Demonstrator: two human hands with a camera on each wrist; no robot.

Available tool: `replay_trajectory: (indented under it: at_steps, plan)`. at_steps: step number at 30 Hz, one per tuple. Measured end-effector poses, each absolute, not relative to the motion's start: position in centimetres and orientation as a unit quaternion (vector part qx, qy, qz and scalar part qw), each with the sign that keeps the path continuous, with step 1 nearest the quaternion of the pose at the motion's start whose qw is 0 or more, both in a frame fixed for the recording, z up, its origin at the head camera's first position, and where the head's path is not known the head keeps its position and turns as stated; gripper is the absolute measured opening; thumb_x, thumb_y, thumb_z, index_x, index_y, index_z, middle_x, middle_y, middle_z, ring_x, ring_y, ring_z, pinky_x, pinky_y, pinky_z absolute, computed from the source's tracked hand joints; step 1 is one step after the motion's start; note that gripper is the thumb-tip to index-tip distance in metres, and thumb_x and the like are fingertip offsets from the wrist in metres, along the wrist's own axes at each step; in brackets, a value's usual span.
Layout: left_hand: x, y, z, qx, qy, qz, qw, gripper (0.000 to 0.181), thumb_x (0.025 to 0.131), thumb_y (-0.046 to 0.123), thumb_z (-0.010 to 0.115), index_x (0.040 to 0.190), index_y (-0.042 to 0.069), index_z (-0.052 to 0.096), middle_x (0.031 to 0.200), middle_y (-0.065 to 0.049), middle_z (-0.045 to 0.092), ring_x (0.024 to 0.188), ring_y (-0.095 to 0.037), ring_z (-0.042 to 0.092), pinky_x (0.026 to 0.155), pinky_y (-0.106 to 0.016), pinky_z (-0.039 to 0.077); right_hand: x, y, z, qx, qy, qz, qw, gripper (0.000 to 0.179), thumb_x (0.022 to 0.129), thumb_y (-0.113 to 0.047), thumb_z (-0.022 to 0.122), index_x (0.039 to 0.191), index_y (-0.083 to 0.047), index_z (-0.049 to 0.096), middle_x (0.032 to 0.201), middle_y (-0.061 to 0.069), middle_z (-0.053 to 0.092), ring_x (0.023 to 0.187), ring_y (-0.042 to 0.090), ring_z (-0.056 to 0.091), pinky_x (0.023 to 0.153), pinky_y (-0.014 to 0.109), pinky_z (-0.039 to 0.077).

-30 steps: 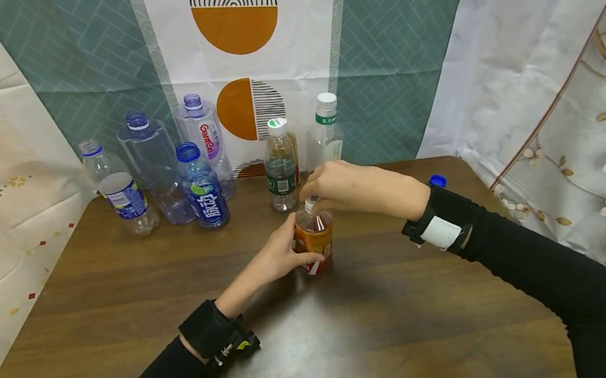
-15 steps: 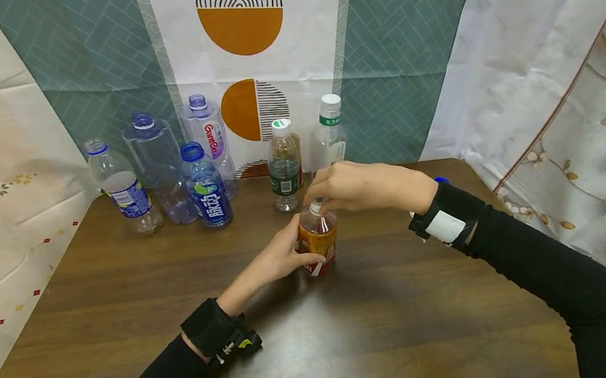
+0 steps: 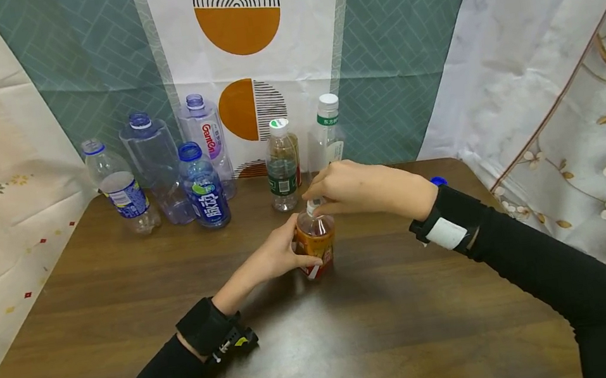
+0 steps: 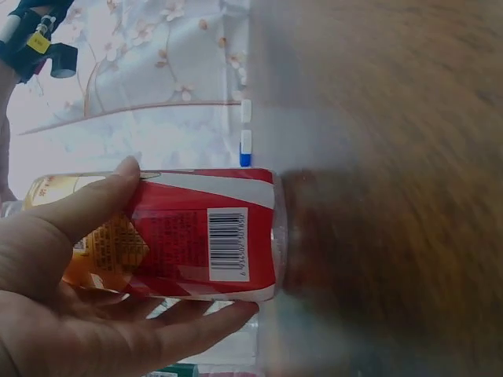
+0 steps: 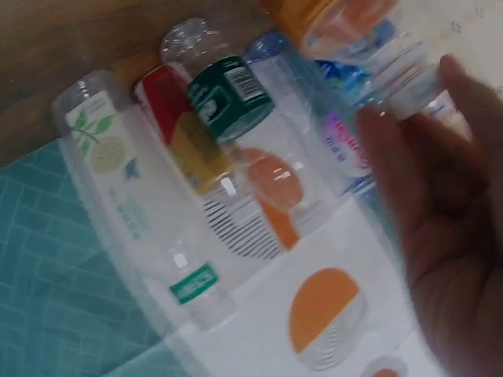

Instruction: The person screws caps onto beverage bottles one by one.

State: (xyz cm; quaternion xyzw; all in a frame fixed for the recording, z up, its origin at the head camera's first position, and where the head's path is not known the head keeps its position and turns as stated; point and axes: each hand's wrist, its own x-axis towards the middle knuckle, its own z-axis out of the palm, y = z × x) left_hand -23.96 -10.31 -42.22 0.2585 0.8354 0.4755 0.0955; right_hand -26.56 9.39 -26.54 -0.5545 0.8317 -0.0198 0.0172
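A small drink bottle (image 3: pixel 317 233) with a red and orange label stands upright on the table, near the middle of the head view. My left hand (image 3: pixel 277 255) grips it around the side, thumb across the front. In the left wrist view the thumb and fingers wrap the label (image 4: pixel 181 236), whose red part carries a barcode. Over the bottle's top, my right hand (image 3: pixel 357 187) pinches the white cap (image 5: pixel 414 88) between thumb and fingers. In the head view those fingers partly hide the cap and neck.
Several open-topped clear and blue bottles (image 3: pixel 206 195) stand at the back left. Behind the hands are a green-labelled bottle (image 3: pixel 281 169), a tall white-capped one (image 3: pixel 328 131) and another red-labelled bottle (image 5: pixel 185 129). A blue cap (image 3: pixel 438 181) lies at the back right.
My right hand's fingers have shifted slightly at the cap, which shows a little more now. The left hand keeps its grip, and the bottle stays in place.
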Motion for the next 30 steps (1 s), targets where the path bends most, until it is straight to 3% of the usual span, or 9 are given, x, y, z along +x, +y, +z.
replay_trajectory:
  at_steps: [5, 10, 18, 25, 30]
  plan:
    - [-23.7, -10.1, -42.0, 0.254, 0.843, 0.467, 0.084, 0.081, 0.081, 0.017, 0.088, 0.143, 0.002, 0.038, 0.135, -0.018, 0.061, 0.124, -0.032, 0.060, 0.106, -0.049, 0.049, -25.1, 8.4, -26.3, -0.473, 0.881, -0.002, 0.004, 0.026, 0.092, -0.023, 0.077, 0.104, 0.000, 0.076, 0.092, 0.010, 0.074, 0.079, 0.019, 0.071, 0.072, 0.035, 0.061]
    - [-23.5, -10.2, -42.0, 0.259, 0.837, 0.475, 0.085, 0.082, 0.081, 0.014, 0.087, 0.145, 0.002, 0.038, 0.135, -0.019, 0.062, 0.123, -0.033, 0.061, 0.105, -0.049, 0.050, -24.3, 7.7, -26.4, -0.459, 0.888, 0.033, 0.006, 0.026, 0.092, -0.019, 0.077, 0.107, 0.001, 0.075, 0.101, 0.013, 0.073, 0.093, 0.024, 0.070, 0.080, 0.035, 0.061]
    - [-23.6, -10.4, -42.2, 0.276, 0.826, 0.484, 0.086, 0.082, 0.083, 0.010, 0.085, 0.148, 0.002, 0.036, 0.137, -0.021, 0.060, 0.125, -0.034, 0.060, 0.106, -0.050, 0.048, -24.7, 8.3, -26.4, -0.518, 0.854, 0.052, 0.006, 0.026, 0.093, -0.015, 0.075, 0.113, 0.001, 0.072, 0.102, 0.012, 0.070, 0.094, 0.025, 0.068, 0.080, 0.035, 0.060]
    - [-23.6, -10.6, -42.2, 0.284, 0.828, 0.475, 0.088, 0.084, 0.082, 0.009, 0.086, 0.149, 0.001, 0.036, 0.138, -0.021, 0.060, 0.127, -0.035, 0.058, 0.109, -0.051, 0.046, -25.7, 9.5, -26.8, -0.594, 0.804, -0.011, -0.005, 0.030, 0.086, 0.001, 0.078, 0.115, -0.001, 0.071, 0.113, 0.012, 0.071, 0.109, 0.029, 0.065, 0.090, 0.037, 0.058]
    - [-23.7, -10.5, -42.2, 0.280, 0.828, 0.476, 0.098, 0.085, 0.083, 0.010, 0.086, 0.150, 0.002, 0.035, 0.140, -0.021, 0.059, 0.129, -0.036, 0.057, 0.109, -0.052, 0.045, -26.0, 9.7, -26.7, -0.600, 0.800, -0.018, -0.001, 0.031, 0.085, 0.003, 0.079, 0.115, -0.001, 0.072, 0.113, 0.012, 0.072, 0.108, 0.029, 0.065, 0.090, 0.038, 0.058]
